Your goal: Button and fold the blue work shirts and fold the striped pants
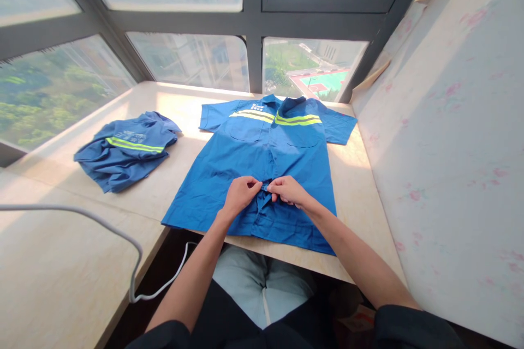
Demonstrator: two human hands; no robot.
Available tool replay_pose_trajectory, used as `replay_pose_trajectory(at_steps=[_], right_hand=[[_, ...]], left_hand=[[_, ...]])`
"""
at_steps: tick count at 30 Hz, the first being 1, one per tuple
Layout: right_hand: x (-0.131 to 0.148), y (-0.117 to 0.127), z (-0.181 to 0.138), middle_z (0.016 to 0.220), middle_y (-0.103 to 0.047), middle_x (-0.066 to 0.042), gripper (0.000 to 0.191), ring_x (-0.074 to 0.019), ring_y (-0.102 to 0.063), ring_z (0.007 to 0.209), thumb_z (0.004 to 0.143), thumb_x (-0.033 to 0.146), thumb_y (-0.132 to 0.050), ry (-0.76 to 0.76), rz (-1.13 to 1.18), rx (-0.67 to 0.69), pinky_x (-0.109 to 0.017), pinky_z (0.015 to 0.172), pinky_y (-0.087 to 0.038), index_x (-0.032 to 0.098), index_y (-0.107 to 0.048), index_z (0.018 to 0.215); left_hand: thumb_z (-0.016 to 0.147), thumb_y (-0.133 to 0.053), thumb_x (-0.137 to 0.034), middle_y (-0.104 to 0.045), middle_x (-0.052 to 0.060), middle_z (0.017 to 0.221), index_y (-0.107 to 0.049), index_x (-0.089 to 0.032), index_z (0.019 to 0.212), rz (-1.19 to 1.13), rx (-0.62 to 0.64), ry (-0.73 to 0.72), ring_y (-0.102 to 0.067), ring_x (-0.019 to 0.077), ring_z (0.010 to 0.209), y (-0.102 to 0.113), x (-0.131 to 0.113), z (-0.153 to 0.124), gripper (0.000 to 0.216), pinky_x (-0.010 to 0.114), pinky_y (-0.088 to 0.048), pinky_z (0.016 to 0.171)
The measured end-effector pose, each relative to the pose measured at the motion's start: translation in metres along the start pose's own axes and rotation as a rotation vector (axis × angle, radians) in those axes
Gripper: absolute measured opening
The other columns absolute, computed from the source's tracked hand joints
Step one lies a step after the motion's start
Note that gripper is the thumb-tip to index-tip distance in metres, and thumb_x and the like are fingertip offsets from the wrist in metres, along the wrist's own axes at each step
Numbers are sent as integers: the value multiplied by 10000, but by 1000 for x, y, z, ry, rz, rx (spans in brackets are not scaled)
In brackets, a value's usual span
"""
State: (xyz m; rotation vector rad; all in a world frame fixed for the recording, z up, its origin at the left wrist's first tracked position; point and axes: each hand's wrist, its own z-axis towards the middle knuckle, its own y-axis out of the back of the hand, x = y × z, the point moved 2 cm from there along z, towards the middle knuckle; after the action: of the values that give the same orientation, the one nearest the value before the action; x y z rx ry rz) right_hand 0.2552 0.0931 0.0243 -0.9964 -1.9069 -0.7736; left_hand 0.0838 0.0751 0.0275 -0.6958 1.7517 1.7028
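A blue short-sleeved work shirt (229, 163) with yellow reflective stripes lies flat, front up, on a pale sill-like table (360, 185), collar toward the window. My left hand (240, 194) and my right hand (287, 191) meet over the shirt's front placket near the lower hem. Both pinch the fabric edges at the placket, fingers closed, thumbs pressing toward each other. What sits between the fingertips is too small to make out.
A second blue shirt (125, 150) with a reflective stripe lies crumpled at the left of the table. A white cable (123, 240) runs across the lower left surface and hangs off its edge. Windows stand behind; a wall (450, 147) with a faint pink floral pattern is on the right.
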Motion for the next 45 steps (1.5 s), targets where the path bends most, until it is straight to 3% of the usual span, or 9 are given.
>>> replay_pose_trajectory(at_steps=[7, 13, 18, 21, 24, 26, 30, 36, 45], right_hand=[[-6, -2, 0, 525, -628, 35, 202, -67, -393, 342, 840, 308, -586, 123, -165, -125, -202, 370, -284, 175, -659, 706], [-9, -10, 0, 459, -575, 36, 300, -129, -576, 473, 838, 428, -636, 277, -381, -315, -221, 528, -419, 208, -578, 642], [-13, -9, -1, 504, -561, 60, 318, -113, -489, 329, 911, 502, -497, 211, -272, -283, -204, 332, -334, 224, -549, 764], [-19, -7, -3, 592, -590, 49, 303, -112, -508, 345, 927, 500, -472, 267, -260, -316, -206, 323, -362, 216, -568, 882], [-26, -6, -9, 783, -673, -19, 380, -149, -621, 508, 950, 474, -465, 422, -336, -426, -270, 512, -533, 177, -540, 1175], [-33, -3, -17, 1000, -699, -110, 495, -216, -698, 789, 966, 461, -455, 563, -469, -519, -365, 755, -585, 147, -458, 1348], [-57, 5, -34, 1443, -507, -221, 638, -337, -470, 1351, 986, 524, -408, 696, -877, -635, -520, 1087, -418, 132, -382, 1489], [-97, 20, -55, 1510, -451, -213, 684, -346, -409, 1409, 1007, 570, -284, 550, -1173, -673, -527, 1151, -334, 103, -435, 1483], [-103, 26, -64, 1558, -373, -218, 721, -366, -334, 1450, 1000, 603, -258, 406, -1204, -750, -573, 1152, -313, 94, -473, 1463]], left_hand=[[913, -593, -290, -732, 62, 856, -730, -172, 852, 143, -70, -64, -651, 204, 818, -9, 3, -10, 191, 316, -480, 773], [927, -583, -246, -702, 118, 1103, -674, -158, 1132, 271, -238, -220, -630, 254, 1043, -15, 5, -31, 241, 404, -507, 930], [977, -498, -332, -598, 152, 1375, -601, -155, 1316, 426, -105, -383, -526, 296, 1304, -14, 16, -57, 396, 463, -457, 1057], [1003, -427, -357, -495, 141, 1493, -525, -166, 1414, 524, -30, -393, -403, 297, 1422, -9, 25, -74, 463, 491, -367, 1146], [1006, -406, -409, -396, 128, 1564, -466, -196, 1471, 602, -20, -364, -322, 289, 1470, -4, 33, -87, 515, 498, -287, 1195], [992, -420, -467, -369, 138, 1575, -439, -189, 1491, 633, -40, -337, -301, 294, 1478, 0, 38, -92, 572, 499, -267, 1204], [967, -413, -561, -351, 172, 1573, -428, -143, 1496, 683, -120, -223, -291, 323, 1479, 12, 54, -96, 674, 528, -272, 1193], [984, -364, -544, -381, 187, 1554, -453, -129, 1481, 735, -233, -14, -345, 353, 1450, 44, 86, -99, 653, 556, -278, 1171], [1008, -287, -497, -451, 241, 1496, -498, -61, 1427, 745, -431, 200, -424, 367, 1392, 74, 102, -114, 641, 626, -237, 1151]])
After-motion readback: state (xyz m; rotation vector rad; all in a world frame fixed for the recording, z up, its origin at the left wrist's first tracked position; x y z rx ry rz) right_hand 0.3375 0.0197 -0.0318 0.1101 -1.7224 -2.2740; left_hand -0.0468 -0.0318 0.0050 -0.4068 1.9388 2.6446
